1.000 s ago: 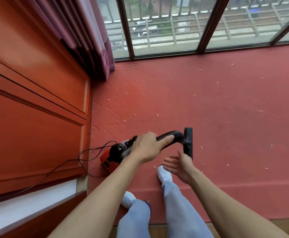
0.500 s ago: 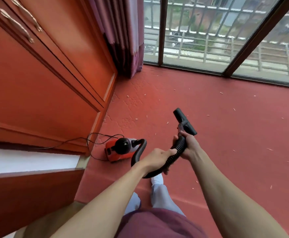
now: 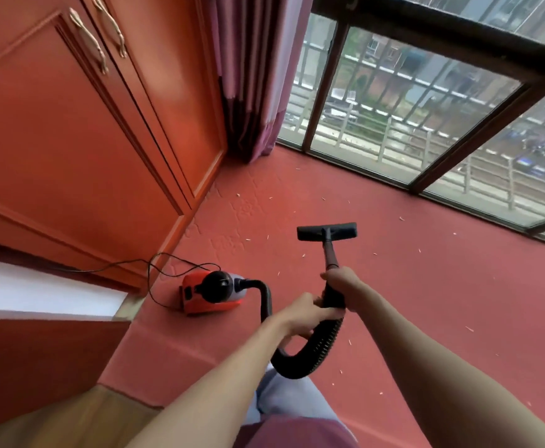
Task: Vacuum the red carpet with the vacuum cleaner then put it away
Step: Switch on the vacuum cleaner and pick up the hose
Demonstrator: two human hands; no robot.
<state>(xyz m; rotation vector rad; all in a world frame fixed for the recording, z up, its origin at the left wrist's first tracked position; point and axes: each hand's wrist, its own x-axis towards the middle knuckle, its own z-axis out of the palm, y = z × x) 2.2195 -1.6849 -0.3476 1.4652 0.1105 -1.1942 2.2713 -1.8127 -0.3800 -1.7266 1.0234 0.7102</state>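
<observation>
A small red and black vacuum cleaner (image 3: pixel 209 291) lies on the red carpet (image 3: pixel 426 286) near the cabinet's foot. Its black ribbed hose (image 3: pixel 316 354) loops from the body down and up to a short wand. The flat black floor nozzle (image 3: pixel 327 230) at the wand's end hovers above the carpet ahead of me. My right hand (image 3: pixel 345 286) is shut around the wand's grip. My left hand (image 3: pixel 303 313) is shut on the hose just behind it. Small pale scraps are scattered over the carpet.
A tall red-brown cabinet (image 3: pixel 86 140) with brass handles fills the left side. A purple curtain (image 3: pixel 251 76) hangs in the corner beside floor-level windows (image 3: pixel 410 124). The black power cord (image 3: pixel 154 270) runs from the vacuum toward the cabinet. My legs in light trousers show below.
The view has risen as I stood up. Both hands went from near the vacuum body to gripping hose and wand, and the nozzle has turned flat and swung forward.
</observation>
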